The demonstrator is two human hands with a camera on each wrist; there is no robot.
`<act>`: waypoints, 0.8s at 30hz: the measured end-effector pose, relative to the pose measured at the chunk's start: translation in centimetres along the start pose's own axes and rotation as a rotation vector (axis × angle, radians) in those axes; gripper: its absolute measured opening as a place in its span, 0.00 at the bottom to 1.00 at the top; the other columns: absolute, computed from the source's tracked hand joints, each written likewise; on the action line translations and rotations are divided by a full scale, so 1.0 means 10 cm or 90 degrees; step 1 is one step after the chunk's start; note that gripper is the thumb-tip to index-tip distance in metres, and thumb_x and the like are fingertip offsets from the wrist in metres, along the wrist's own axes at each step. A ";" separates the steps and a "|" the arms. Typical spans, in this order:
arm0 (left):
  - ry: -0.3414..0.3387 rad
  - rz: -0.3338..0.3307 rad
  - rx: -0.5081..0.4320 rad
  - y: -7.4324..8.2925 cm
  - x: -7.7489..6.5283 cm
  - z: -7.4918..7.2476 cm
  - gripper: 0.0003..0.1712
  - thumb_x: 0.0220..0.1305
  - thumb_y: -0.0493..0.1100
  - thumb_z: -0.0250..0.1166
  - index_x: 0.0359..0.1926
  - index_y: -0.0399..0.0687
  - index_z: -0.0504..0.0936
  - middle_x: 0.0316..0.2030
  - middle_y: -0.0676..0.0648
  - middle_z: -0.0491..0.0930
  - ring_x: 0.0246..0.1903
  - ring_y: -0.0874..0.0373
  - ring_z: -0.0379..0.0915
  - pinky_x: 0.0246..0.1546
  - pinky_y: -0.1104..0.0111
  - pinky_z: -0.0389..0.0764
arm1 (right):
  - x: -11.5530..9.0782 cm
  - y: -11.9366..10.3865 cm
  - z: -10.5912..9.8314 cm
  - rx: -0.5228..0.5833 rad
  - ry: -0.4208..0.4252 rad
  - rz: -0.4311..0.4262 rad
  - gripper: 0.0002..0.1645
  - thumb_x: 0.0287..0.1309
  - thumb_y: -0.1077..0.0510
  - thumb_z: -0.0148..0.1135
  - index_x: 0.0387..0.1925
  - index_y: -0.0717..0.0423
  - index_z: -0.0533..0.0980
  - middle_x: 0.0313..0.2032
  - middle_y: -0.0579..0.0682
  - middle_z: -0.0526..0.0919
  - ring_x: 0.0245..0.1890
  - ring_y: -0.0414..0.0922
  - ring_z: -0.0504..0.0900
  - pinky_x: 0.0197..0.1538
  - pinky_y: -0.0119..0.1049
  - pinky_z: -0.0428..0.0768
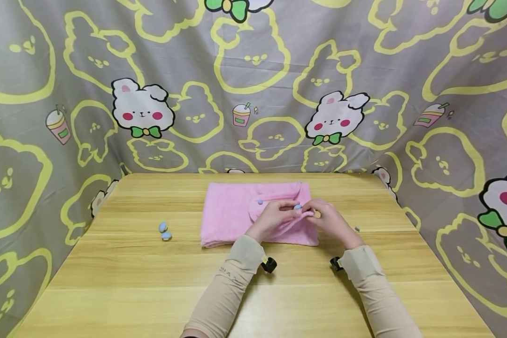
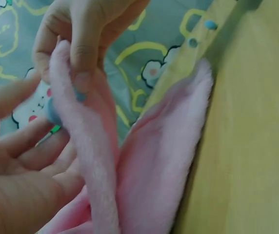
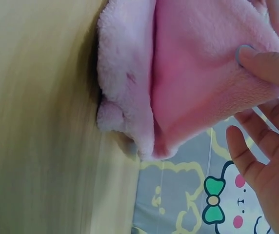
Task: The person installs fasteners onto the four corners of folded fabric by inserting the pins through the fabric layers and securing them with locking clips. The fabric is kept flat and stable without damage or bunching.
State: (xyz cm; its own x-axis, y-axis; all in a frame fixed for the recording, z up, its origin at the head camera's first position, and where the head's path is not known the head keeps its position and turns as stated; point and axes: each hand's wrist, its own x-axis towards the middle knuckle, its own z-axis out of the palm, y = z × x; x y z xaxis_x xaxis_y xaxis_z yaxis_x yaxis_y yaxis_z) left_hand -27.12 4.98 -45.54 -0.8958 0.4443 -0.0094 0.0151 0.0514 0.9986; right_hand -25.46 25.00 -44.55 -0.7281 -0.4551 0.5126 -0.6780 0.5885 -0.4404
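A folded pink fleece cloth (image 1: 228, 211) lies on the table, its near right part lifted between the hands. My right hand (image 1: 327, 218) pinches the raised edge, its thumb over a thin blue-rimmed disc (image 3: 239, 54) against the fleece in the right wrist view. My left hand (image 1: 272, 218) holds a small round blue fastener (image 1: 297, 207) between thumb and fingers at that edge; the cloth partly hides it in the left wrist view. Another blue round piece (image 1: 260, 202) sits on a rounded flap of the cloth. How the fastener's parts join is hidden.
Two more blue round fasteners (image 1: 165, 232) lie close together on the wooden table (image 1: 122, 281), left of the cloth. A tiny grey-blue piece (image 1: 357, 229) lies beside the right wrist. A grey patterned curtain (image 1: 253, 94) hangs behind and along both sides.
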 end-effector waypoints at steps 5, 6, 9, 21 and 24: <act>-0.071 0.047 0.176 0.10 -0.06 -0.04 0.38 0.56 0.42 0.72 0.67 0.39 0.69 0.55 0.42 0.81 0.52 0.53 0.79 0.53 0.70 0.79 | 0.00 0.00 -0.03 0.005 -0.008 0.021 0.11 0.49 0.70 0.70 0.33 0.54 0.81 0.36 0.50 0.86 0.40 0.46 0.81 0.42 0.47 0.81; -0.076 0.055 0.205 0.11 -0.07 -0.04 0.40 0.56 0.41 0.72 0.68 0.39 0.67 0.55 0.42 0.81 0.52 0.54 0.79 0.52 0.71 0.79 | 0.00 0.00 -0.03 0.005 -0.009 0.023 0.11 0.49 0.70 0.70 0.33 0.54 0.81 0.36 0.50 0.86 0.40 0.47 0.81 0.42 0.48 0.81; -0.061 0.093 0.303 0.14 -0.08 0.01 0.41 0.56 0.41 0.72 0.68 0.39 0.67 0.52 0.43 0.82 0.49 0.56 0.79 0.51 0.72 0.79 | 0.00 0.00 -0.04 0.001 -0.009 0.023 0.11 0.49 0.70 0.70 0.33 0.55 0.81 0.36 0.51 0.86 0.40 0.48 0.82 0.42 0.50 0.81; 0.085 0.179 0.499 0.13 -0.08 0.18 0.21 0.68 0.41 0.60 0.61 0.41 0.77 0.53 0.44 0.83 0.53 0.52 0.81 0.56 0.65 0.79 | 0.00 0.01 -0.11 -0.009 0.006 0.025 0.12 0.48 0.72 0.69 0.34 0.56 0.82 0.34 0.51 0.86 0.36 0.47 0.81 0.40 0.50 0.80; 0.104 0.174 0.490 0.12 -0.08 0.17 0.21 0.68 0.41 0.60 0.60 0.41 0.77 0.52 0.44 0.84 0.48 0.53 0.82 0.52 0.66 0.81 | -0.01 0.00 -0.14 -0.007 0.007 0.040 0.11 0.49 0.70 0.69 0.35 0.56 0.82 0.36 0.52 0.86 0.38 0.48 0.82 0.41 0.49 0.81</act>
State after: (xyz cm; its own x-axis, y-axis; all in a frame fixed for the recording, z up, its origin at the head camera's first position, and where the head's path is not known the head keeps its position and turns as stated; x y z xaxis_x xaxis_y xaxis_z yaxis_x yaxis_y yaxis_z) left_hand -25.66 6.26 -44.46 -0.8690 0.3970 0.2952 0.4873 0.5841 0.6491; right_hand -25.31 26.01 -43.53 -0.7681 -0.4096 0.4921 -0.6295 0.6235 -0.4636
